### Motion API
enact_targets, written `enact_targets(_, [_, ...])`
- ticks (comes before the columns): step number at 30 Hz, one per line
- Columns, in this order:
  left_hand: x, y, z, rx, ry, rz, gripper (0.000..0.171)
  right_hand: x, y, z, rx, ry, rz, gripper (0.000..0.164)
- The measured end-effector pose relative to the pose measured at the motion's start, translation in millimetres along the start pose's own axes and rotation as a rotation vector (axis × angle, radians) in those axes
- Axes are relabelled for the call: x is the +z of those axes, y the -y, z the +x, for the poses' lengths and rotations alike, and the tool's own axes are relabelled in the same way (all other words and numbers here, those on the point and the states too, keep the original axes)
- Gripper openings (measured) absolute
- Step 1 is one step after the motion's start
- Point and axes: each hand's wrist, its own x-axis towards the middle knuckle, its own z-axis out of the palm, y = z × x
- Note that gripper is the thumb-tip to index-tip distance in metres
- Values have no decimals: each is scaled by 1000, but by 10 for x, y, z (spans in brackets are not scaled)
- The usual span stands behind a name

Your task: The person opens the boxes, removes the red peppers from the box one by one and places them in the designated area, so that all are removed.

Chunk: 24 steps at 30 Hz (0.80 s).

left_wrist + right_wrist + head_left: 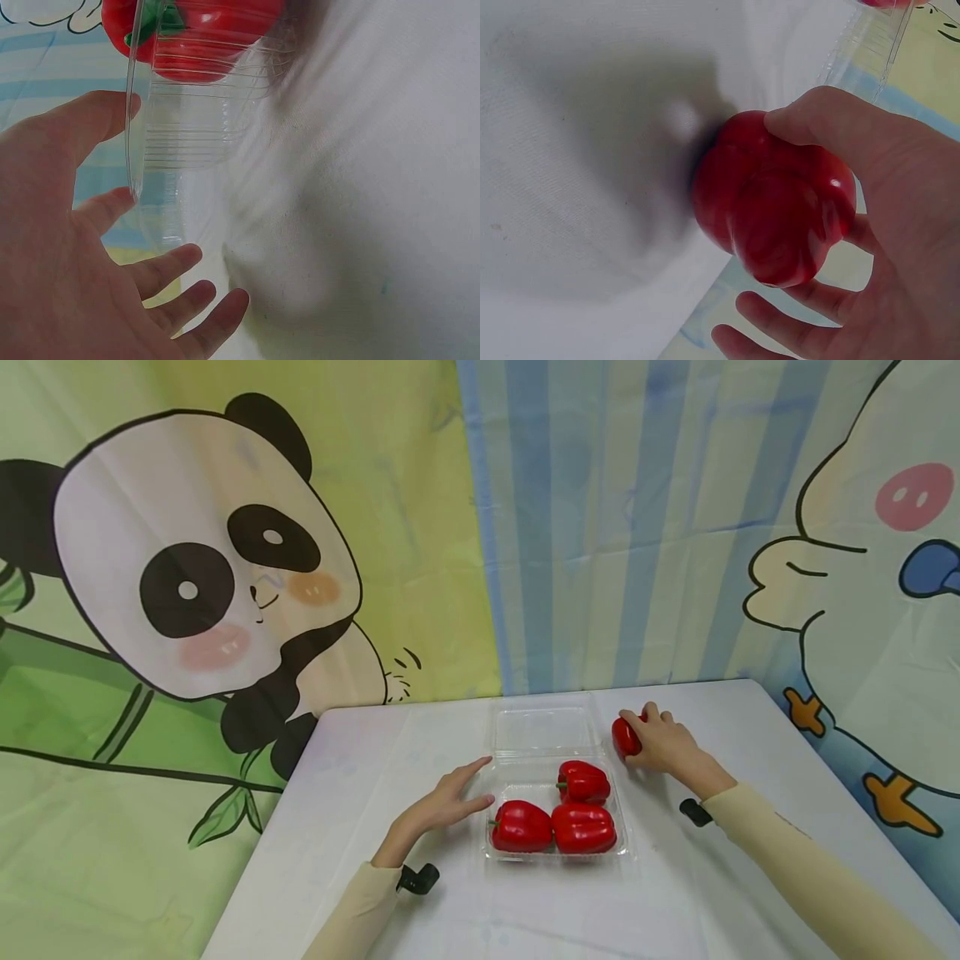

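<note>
Holding a shiny, red, round pepper (772, 206) with the right hand (666, 747), thumb and fingers curled round it, on or just over the flat white table (722, 720), right of the clear plastic box (523, 778). Best to squeeze firmly but softly, so as not to slip on the smooth skin. Inside the box, three more shiny red peppers (577, 828). At its left rim, the left hand (442, 800), fingers spread wide, holding nothing. Good to press there only lightly.
</note>
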Motion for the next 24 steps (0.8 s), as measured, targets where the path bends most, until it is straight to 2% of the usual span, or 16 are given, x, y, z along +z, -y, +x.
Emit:
enact_targets(14, [-11, -4, 14, -2, 4, 0, 78, -4, 25, 9, 0, 12, -10, 90])
enact_targets(24, [0, 5, 10, -3, 2, 1, 78, -21, 49, 1, -17, 6, -11, 88])
